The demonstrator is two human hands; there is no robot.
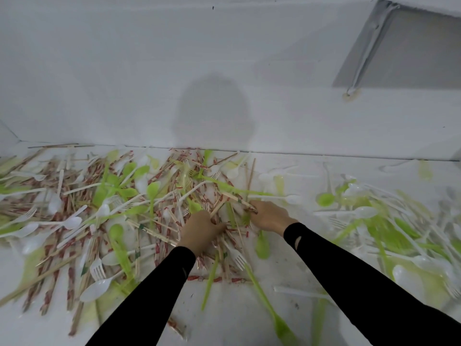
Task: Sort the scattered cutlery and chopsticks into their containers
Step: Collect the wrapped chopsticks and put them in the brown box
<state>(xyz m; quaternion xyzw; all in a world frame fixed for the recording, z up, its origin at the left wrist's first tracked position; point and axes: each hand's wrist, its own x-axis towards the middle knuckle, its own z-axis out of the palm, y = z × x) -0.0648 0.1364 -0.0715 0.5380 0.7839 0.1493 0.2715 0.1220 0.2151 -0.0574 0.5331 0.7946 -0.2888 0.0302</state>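
Covering most of the counter (pixel 237 320) up to the wall (pixel 124 71), the heap (pixel 74 196) lay thickest to the left and middle, with a thinner, blurred spread of green and white pieces to the right. No container showed anywhere in view, so where the sorted pieces should go could not be told.

Within the heap, wrapped chopsticks (pixel 159 248) in red-and-white paper ran crosswise under and over green spoons (pixel 152 189), white spoons (pixel 72 222) and white forks (pixel 97 270).

Both sleeves reached into the middle of it. The left grip (pixel 202 228) was curled round one end of the bare chopsticks (pixel 219 204), which slanted up and away from it. The right grip (pixel 269 217) pinched another of them near its end, just beside the first, so the two met in a peak above the litter.

The step looked like gathering loose wooden sticks, one kind at a time. It would probably go best by lifting each stick clear along its own length rather than dragging it sideways, since forks and paper sleeves lay tangled across them. Laying the picked sticks parallel in one grip, ends level, would likely free the other to keep picking. The thin sticks looked apt to slip or fan out if held too near the tip.
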